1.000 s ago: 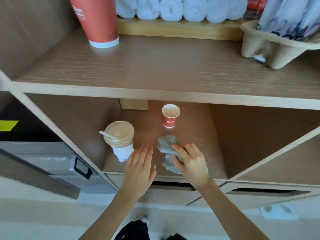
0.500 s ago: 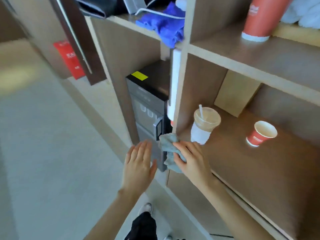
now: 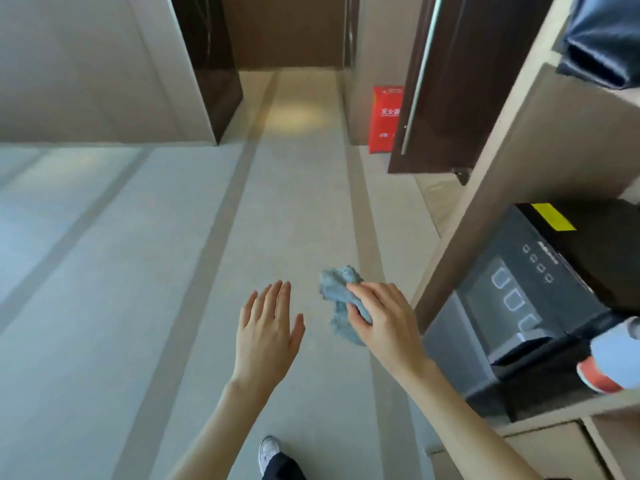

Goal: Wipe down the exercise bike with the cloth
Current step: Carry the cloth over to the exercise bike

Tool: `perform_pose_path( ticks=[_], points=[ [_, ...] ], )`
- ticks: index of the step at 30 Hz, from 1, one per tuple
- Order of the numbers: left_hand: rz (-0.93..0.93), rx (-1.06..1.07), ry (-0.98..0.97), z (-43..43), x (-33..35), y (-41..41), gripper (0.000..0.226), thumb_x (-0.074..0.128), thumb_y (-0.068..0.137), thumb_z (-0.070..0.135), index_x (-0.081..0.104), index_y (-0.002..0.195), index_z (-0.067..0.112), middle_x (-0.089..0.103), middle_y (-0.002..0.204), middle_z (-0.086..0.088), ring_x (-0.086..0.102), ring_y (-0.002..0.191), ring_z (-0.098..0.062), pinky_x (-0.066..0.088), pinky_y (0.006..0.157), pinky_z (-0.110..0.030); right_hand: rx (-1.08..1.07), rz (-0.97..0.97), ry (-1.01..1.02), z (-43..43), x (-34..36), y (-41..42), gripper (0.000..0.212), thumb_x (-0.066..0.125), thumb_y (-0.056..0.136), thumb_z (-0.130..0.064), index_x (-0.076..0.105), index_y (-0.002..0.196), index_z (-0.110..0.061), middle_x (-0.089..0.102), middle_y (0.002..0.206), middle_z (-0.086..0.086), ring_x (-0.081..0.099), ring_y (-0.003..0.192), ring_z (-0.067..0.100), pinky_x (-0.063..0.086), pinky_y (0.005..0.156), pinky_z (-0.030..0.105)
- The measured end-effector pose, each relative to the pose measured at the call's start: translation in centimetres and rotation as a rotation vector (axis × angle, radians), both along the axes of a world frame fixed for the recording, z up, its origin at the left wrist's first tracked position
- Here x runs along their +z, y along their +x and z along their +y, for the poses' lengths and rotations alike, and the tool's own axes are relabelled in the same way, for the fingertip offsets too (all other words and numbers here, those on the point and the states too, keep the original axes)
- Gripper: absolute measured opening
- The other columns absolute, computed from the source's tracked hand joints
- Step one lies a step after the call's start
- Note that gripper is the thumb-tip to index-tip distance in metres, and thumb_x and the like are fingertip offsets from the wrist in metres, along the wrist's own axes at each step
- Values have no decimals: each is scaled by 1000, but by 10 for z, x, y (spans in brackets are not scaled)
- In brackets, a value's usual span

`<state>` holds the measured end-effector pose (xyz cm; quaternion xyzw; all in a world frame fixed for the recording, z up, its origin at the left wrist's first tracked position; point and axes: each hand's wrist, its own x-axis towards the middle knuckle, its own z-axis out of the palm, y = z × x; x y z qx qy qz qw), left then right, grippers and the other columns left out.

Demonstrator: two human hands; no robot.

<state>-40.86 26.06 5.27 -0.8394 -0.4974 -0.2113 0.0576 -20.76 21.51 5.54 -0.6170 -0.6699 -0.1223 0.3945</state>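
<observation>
View from my head, looking down at both my bare forearms stretched out over a pale grey floor [image 3: 166,278] marked with darker lengthwise stripes. My right hand [image 3: 384,318] grips a small, crumpled blue-grey cloth [image 3: 336,287]: the fingers [image 3: 372,292] curl over the top of it and the thumb presses in from below, so that one bunched end sticks up past my knuckles and a loose end hangs beneath my palm. The cloth is in the air above the floor, near the front edge of a wooden shelving unit [image 3: 519,150] on my right. My left hand [image 3: 266,336] is just beside it, not touching it, palm down, fingers straight and slightly spread, holding nothing. In a lower compartment of the shelving unit sits a black machine [image 3: 512,306] with outlined buttons on its sloping front and a yellow label [image 3: 552,216] on its top. At the frame's right edge, in front of that machine, is a white tube-shaped object with an orange-red end [image 3: 611,358]; I cannot tell what it is. A dark bag [image 3: 602,36] lies on a higher shelf. Farther off, a dark brown door [image 3: 446,81] stands by the unit, with a red packet [image 3: 384,119] upright on the floor beside it. One of my white shoes [image 3: 269,450] shows near the bottom edge.
</observation>
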Motion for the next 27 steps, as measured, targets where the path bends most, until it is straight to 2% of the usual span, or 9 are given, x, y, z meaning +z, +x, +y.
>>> perform_pose_path(
  ticks=[4,12,19,27],
  points=[
    [-7,151,21,52,3,-65,53,40,94,35,58,126,-2,64,122,-16,61,112,-31,44,100,-46,131,20,7,77,3,-58,21,60,85,-21,69,102,-12,67,95,0,60,76,26,53,60,41],
    [-16,453,111,137,15,-214,53,41,93,35,58,126,-3,63,123,-17,61,111,-32,39,101,-45,371,26,76,233,14,-200,22,61,85,-21,69,104,-12,67,96,1,59,78,26,52,67,39],
    [-1,741,121,169,23,-330,53,40,93,35,58,127,-2,63,123,-16,62,109,-31,36,101,-41,661,21,52,323,22,-341,26,59,86,-25,68,107,-13,67,98,2,59,82,25,52,73,37],
    [45,998,123,225,14,-446,52,41,93,35,59,126,-1,64,122,-15,63,108,-29,38,101,-41,941,-8,41,422,10,-498,26,59,86,-26,67,107,-13,66,97,1,58,83,23,53,72,36]
  ],
)
